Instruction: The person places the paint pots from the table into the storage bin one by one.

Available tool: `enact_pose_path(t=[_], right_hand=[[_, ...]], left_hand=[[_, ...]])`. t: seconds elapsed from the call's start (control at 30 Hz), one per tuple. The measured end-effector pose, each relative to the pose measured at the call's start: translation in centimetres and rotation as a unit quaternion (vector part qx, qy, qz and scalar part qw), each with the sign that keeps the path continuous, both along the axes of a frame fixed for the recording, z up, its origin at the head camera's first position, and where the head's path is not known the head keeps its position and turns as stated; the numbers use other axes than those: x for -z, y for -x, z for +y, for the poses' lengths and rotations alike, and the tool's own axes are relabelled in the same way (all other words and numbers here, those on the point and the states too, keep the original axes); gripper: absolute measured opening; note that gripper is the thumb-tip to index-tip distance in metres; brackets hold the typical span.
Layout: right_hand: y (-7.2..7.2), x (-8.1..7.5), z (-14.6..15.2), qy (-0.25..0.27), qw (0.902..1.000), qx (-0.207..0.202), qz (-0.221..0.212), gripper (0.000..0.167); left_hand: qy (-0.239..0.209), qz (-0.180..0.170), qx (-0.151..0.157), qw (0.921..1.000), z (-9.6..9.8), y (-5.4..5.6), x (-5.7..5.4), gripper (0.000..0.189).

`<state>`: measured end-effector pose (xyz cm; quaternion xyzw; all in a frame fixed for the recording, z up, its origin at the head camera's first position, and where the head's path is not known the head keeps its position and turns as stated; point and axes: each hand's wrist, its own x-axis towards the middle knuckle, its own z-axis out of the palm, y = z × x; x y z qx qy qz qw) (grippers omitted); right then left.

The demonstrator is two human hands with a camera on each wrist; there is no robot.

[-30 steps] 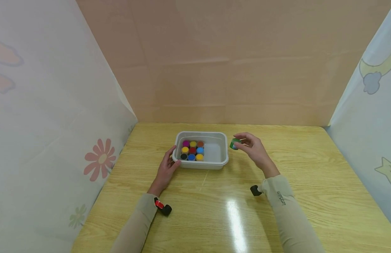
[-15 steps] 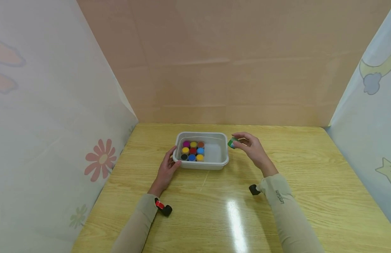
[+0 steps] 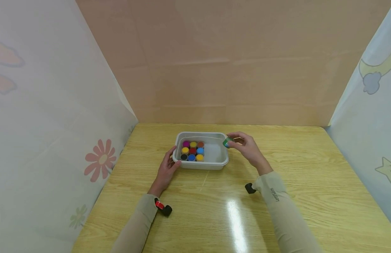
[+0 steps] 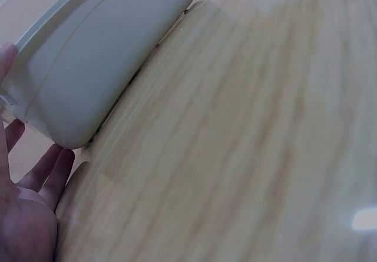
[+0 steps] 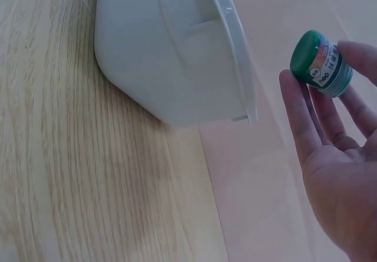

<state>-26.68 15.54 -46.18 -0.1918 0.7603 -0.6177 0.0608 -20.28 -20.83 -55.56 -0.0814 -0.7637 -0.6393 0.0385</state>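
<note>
A small paint jar (image 3: 227, 142) with a green lid is pinched between the thumb and fingers of my right hand (image 3: 249, 149), over the right rim of the white plastic tub (image 3: 214, 152). In the right wrist view the labelled jar (image 5: 323, 65) is tilted on its side, higher than the tub's rim. My left hand (image 3: 165, 172) grips the tub's near left corner, thumb at the rim and fingers along the side. Several paint jars (image 3: 192, 151) with purple, yellow, brown, red, blue and black lids stand in rows in the tub's left part.
The tub stands on a wooden table (image 3: 189, 218), towards its back edge. Behind rises a plain pinkish-brown backdrop (image 3: 227, 70). Patterned white sheets hang at the left (image 3: 56, 105) and right. Each wrist wears a small black camera (image 3: 165, 211).
My right hand has moved left with the green-lidded paint jar, from beside the tub to over its right rim, and the jar has tilted. The left hand and tub have stayed put.
</note>
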Motion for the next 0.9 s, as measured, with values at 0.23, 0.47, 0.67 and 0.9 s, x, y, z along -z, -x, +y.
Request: enact_pose_path(t=[0.23,0.47,0.67,0.9], right_hand=[[0.5,0.1,-1.2,-0.013,0.9999,-0.001,-0.002,0.044],[0.9,-0.2,-3.0,-0.042,0.9991,-0.003,-0.005,0.043],[1.5,0.1,-4.7,-0.074,0.9972,0.002,0.006,0.038],[2.0,0.5,-6.3,-0.088,0.9961,0.004,0.005,0.037]], left_hand=[[0.000,0.000,0.003,1.0000,-0.1,0.1,0.1,0.064],[-0.004,-0.001,0.008,1.0000,-0.2,0.3,0.3,0.064],[-0.007,0.000,0.005,1.0000,-0.1,0.1,0.1,0.064],[-0.006,0.000,0.004,1.0000,0.0,0.1,0.0,0.064]])
